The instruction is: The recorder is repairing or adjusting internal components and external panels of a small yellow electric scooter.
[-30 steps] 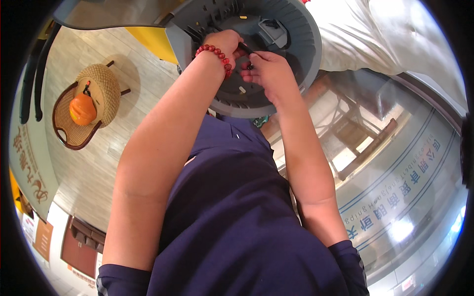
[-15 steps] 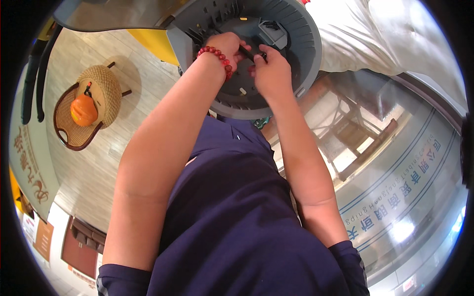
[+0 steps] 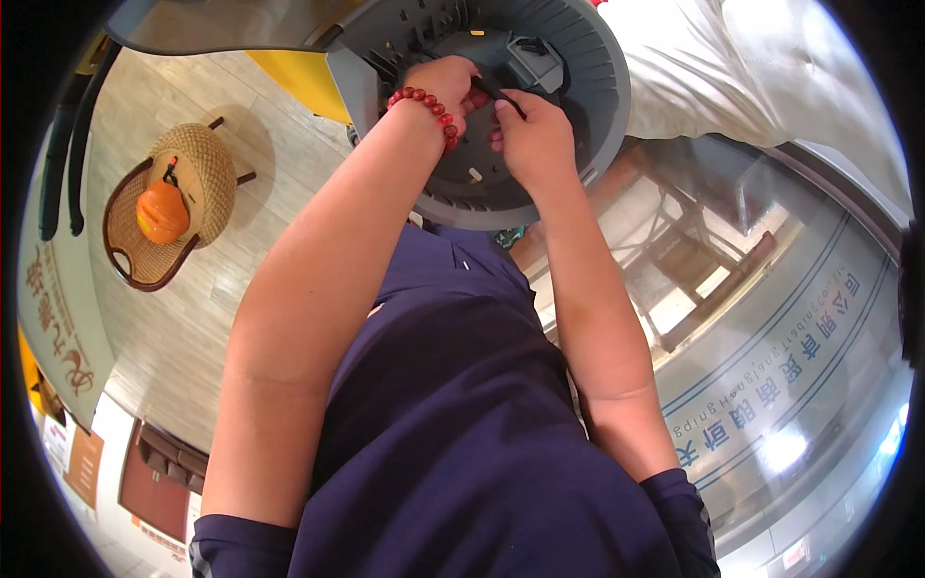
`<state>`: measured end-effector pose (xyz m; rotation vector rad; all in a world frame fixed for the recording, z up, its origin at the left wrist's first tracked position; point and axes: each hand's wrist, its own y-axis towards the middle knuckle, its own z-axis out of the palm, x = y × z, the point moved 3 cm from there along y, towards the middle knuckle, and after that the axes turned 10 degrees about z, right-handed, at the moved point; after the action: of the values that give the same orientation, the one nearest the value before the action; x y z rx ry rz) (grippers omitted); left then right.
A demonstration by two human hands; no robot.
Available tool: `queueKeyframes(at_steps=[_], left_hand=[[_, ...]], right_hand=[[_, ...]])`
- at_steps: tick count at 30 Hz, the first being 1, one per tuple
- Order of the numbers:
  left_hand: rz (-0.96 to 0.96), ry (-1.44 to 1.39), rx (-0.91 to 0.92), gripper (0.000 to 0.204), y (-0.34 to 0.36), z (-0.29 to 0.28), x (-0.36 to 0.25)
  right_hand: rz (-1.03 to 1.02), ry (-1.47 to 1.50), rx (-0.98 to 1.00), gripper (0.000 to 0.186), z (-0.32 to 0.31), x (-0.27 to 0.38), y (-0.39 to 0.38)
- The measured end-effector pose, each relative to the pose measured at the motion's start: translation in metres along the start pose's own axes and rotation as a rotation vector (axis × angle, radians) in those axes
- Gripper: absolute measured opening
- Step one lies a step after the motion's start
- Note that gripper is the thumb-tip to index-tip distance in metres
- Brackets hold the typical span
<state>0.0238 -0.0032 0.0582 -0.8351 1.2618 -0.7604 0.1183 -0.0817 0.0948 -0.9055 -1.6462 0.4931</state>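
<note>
Both hands are inside a round grey plastic bin-like housing (image 3: pixel 597 135) with ribbed walls. My left hand (image 3: pixel 445 87), with a red bead bracelet (image 3: pixel 430 104) at the wrist, has its fingers closed on a slim black piece (image 3: pixel 489 88). My right hand (image 3: pixel 530 140) grips the other end of that piece, slightly lower and to the right, its fingertips partly hidden. Beyond them a grey bracket-like fitting (image 3: pixel 536 67) is fixed in the housing. A small yellow piece (image 3: pixel 477 33) and a pale one (image 3: pixel 475 174) show inside it.
A yellow panel (image 3: pixel 294 77) adjoins the housing on the left. A wicker chair (image 3: pixel 130 246) with an orange helmet (image 3: pixel 162 212) stands on the floor at left. Crumpled white material (image 3: pixel 752 67) lies at upper right. Lettered glass (image 3: pixel 742 376) fills the lower right, with wooden furniture (image 3: pixel 689 270) showing through.
My right hand has turned over from showing spread fingers to a curled grip on the black piece, moving slightly right in the last half second. My left hand has shifted only a little.
</note>
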Motion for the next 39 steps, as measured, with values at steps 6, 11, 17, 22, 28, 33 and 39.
queueKeyframes(at_steps=[6,11,17,22,28,33,39], left_hand=[[0.027,-0.009,0.005,0.008,-0.006,-0.002,0.001],[-0.006,-0.028,0.024,0.008,-0.004,-0.002,0.000],[-0.036,-0.054,0.117,0.015,0.006,-0.003,0.000],[-0.081,-0.070,0.028,0.017,0.001,-0.003,0.002],[-0.039,0.088,0.015,0.012,0.008,-0.004,0.005],[-0.010,0.032,0.000,0.011,-0.002,-0.006,0.001],[-0.033,-0.093,-0.050,0.008,0.000,-0.007,-0.001]], right_hand=[[-0.049,0.027,-0.092,0.039,-0.002,0.007,-0.003],[0.376,0.676,0.137,0.040,-0.001,0.000,-0.001],[0.095,0.569,0.183,0.036,0.004,0.015,-0.004],[0.421,0.746,0.231,0.026,0.005,0.001,0.000],[-0.358,-0.306,-0.338,0.031,0.006,0.016,-0.005],[-0.048,0.033,-0.158,0.036,0.002,0.010,-0.003],[0.345,0.495,0.143,0.035,0.004,-0.005,0.002]])
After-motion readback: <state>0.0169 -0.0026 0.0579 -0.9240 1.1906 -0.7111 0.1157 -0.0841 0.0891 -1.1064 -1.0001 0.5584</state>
